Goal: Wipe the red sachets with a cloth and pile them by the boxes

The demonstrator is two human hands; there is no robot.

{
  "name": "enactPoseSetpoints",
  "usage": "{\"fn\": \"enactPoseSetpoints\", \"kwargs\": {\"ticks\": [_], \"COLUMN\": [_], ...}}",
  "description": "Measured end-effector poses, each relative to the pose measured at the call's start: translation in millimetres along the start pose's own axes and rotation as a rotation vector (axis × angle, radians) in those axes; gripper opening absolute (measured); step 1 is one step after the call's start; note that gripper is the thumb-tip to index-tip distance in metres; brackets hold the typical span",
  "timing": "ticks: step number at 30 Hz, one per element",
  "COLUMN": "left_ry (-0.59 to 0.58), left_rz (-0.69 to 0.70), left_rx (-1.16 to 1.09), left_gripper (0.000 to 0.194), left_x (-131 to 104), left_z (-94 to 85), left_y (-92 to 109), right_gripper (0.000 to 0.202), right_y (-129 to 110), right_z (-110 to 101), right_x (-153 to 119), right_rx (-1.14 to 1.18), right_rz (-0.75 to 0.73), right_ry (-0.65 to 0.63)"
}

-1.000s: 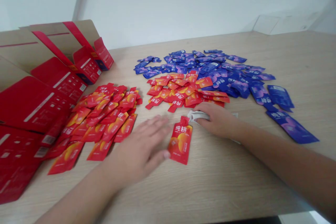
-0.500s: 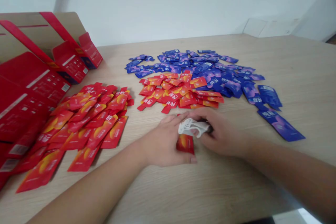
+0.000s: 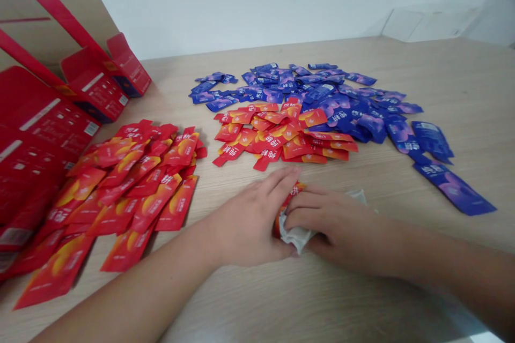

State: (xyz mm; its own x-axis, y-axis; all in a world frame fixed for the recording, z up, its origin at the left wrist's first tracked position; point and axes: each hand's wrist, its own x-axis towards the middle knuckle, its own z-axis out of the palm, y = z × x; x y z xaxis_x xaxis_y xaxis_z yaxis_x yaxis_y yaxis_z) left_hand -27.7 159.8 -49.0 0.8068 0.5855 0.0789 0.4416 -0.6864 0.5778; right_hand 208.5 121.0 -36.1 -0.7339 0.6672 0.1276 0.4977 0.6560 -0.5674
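Observation:
At the table's front middle, my left hand is wrapped round the side of a red-orange sachet, which shows only in part between my hands. My right hand is closed on a crumpled white cloth or tissue and presses it against the sachet; a corner of the white piece sticks out behind that hand. Just beyond my hands lies a pile of red-orange sachets, touching a wide pile of blue sachets behind and to its right.
Another heap of red-orange sachets covers the left of the wooden table. Red cartons with raised flaps stand at the far left. A white object is at the back right by the wall.
My right hand has lowered the white piece onto the red sachet and now covers more of it. My left hand's fingers have drawn in round the sachet. The view has shifted slightly.

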Motion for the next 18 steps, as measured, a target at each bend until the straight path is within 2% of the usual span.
{"fn": "enactPoseSetpoints", "kwargs": {"ticks": [3, 6, 8, 11, 14, 18], "left_ry": [-0.004, -0.032, -0.047, -0.039, -0.028, -0.013], "left_rz": [-0.016, -0.078, -0.112, -0.109, -0.094, -0.079], "left_rx": [0.010, 0.012, 0.004, -0.001, 0.024, 0.048], "left_gripper": [0.141, 0.139, 0.138, 0.133, 0.127, 0.126], "left_x": [-1.9, -3.7, -3.7, -2.0, -0.6, -1.2], "left_z": [-0.6, -2.0, -2.2, -0.3, 3.2, 7.3], "left_y": [-1.6, -0.4, 1.2, 2.6, 2.9, 2.1], "right_gripper": [0.039, 0.057, 0.062, 0.060, 0.050, 0.046], "right_y": [7.7, 19.7, 26.9, 34.0, 38.0, 37.5], "right_z": [1.7, 0.3, -0.6, 0.3, 2.8, 2.6], "right_x": [3.5, 9.0, 11.4, 11.6, 9.3, 3.2], "right_rx": [-0.068, -0.115, -0.140, -0.205, -0.280, -0.315], "right_rz": [0.045, 0.085, 0.090, 0.115, 0.157, 0.143], "right_ry": [0.042, 0.099, 0.124, 0.144, 0.176, 0.231]}}
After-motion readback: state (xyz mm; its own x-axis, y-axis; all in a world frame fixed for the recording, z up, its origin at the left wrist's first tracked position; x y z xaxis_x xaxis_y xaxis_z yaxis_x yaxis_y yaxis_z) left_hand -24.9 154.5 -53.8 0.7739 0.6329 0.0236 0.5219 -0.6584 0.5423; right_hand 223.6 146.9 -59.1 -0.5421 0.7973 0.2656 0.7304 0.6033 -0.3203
